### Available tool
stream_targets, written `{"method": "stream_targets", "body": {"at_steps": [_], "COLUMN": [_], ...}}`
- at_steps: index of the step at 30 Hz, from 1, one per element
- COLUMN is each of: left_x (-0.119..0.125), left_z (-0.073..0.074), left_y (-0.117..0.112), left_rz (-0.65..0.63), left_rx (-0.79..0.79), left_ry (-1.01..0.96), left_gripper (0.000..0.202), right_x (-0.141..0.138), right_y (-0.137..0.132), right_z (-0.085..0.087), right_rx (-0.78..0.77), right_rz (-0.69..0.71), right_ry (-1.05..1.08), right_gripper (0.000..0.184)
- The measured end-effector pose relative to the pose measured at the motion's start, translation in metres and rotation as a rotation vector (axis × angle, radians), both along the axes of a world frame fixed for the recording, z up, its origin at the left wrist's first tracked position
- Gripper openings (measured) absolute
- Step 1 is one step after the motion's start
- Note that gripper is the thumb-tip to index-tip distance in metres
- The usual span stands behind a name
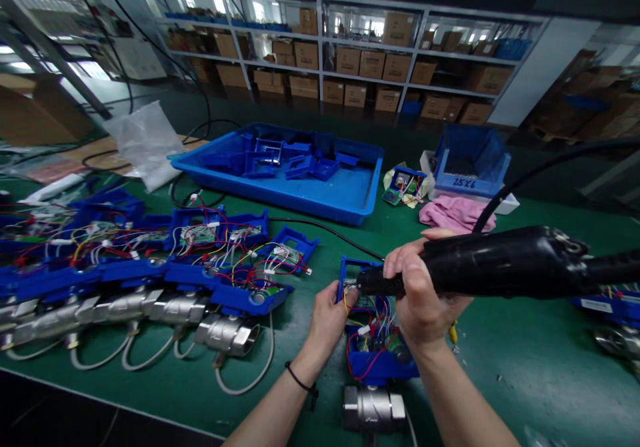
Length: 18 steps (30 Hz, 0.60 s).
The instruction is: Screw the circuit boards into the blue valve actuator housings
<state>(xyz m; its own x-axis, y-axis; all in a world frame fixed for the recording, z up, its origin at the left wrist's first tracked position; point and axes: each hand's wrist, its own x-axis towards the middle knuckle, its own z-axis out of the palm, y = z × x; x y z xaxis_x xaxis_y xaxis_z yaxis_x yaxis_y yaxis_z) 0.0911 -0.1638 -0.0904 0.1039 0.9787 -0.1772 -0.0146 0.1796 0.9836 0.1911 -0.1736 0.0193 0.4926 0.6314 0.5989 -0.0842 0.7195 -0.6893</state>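
Observation:
A blue actuator housing [376, 360] lies open on the green mat, with red, yellow and white wires inside and a steel valve body [373, 408] at its near end. My left hand [330, 315] is closed on the housing's left edge, with a black band on that wrist. My right hand [419, 290] grips a black electric screwdriver [500, 262] whose tip points left into the housing's top. A black cable runs off the tool to the upper right.
A row of similar blue wired units with steel valves [150, 280] lies at the left. A blue tray [350, 197] of blue plastic parts stands behind. A pink cloth [453, 212], a blue bin [473, 160] and another unit [613, 313] are at the right. Shelves of cartons fill the background.

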Motion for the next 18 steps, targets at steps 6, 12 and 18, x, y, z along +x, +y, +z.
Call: {"method": "stream_targets", "body": {"at_steps": [6,12,18], "left_x": [0.002,0.003,0.003], "left_z": [-0.003,-0.002,0.005], "left_y": [-0.002,-0.003,-0.003], "left_rz": [0.016,0.049,0.063], "left_rx": [0.033,0.055,0.095], "left_ry": [0.002,0.02,0.069], "left_gripper": [0.024,0.021,0.022], "right_x": [-0.006,-0.005,-0.003], "right_y": [-0.004,0.0,-0.002], "right_z": [-0.012,-0.022,-0.026], "right_rx": [-0.041,-0.087,-0.103], "right_rz": [-0.021,-0.01,0.114], "right_ry": [-0.127,-0.182,-0.26], "right_gripper": [0.024,0.027,0.038]}}
